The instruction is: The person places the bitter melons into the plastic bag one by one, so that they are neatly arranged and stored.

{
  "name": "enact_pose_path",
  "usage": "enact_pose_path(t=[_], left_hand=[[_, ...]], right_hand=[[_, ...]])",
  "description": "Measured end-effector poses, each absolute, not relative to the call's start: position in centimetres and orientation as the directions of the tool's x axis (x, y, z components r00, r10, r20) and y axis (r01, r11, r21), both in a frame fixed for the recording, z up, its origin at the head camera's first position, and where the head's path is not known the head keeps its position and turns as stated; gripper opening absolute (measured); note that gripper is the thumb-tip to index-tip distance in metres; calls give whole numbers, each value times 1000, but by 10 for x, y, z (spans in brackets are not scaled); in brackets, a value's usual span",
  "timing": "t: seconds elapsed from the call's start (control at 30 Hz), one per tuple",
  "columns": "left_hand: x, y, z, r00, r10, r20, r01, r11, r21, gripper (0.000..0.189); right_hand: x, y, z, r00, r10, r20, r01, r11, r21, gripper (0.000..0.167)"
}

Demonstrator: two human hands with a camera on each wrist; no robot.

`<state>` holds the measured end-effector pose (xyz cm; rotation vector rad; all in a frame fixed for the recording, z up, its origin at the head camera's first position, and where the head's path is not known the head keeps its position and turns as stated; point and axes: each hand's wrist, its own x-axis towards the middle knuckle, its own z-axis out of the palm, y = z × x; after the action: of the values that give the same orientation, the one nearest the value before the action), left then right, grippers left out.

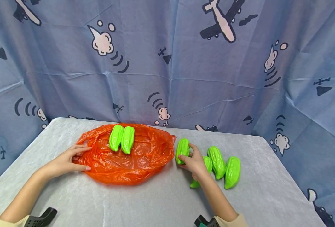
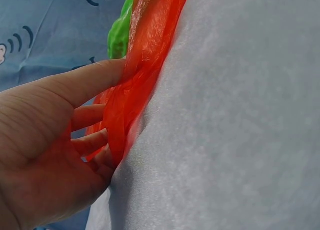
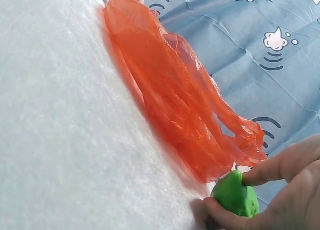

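An orange-red plastic bag lies spread on the table, with two shiny, bumpy green bitter melons side by side on its far part. At the bag's left edge, my left hand grips the film, thumb and forefinger set well apart. My right hand pinches another bitter melon between thumb and fingers, close beside the bag's right end. In the right wrist view this melon is partly covered by the fingers. Three more bitter melons lie right of that hand, one partly hidden under the forearm.
A pale grey cloth covers the table, its rounded far corners close to a blue patterned curtain. Black devices are strapped on both wrists, over cream sleeves.
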<state>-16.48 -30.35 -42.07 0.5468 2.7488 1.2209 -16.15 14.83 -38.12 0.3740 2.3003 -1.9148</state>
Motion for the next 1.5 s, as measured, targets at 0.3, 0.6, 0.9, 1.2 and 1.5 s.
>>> enact_pose_path(t=[0.3,0.6,0.9,1.2,1.5], left_hand=[[-165,-304,-420,-931,358,73,297,627,721,73],[-165,-304,-420,-932,356,74,295,623,725,73],[-165,-303,-420,-933,355,61,286,626,725,73],[-165,-304,-420,-928,365,70,300,624,721,73],[-165,-304,-420,-929,363,71,300,628,718,73]], right_hand=[[-162,148,-379,-962,109,-249,263,139,-955,73],[-162,150,-375,-963,124,-240,254,117,-960,71],[-161,154,-367,-964,141,-224,236,79,-968,71],[-160,158,-361,-969,147,-199,211,77,-974,73],[-159,162,-354,-972,162,-172,187,83,-979,73]])
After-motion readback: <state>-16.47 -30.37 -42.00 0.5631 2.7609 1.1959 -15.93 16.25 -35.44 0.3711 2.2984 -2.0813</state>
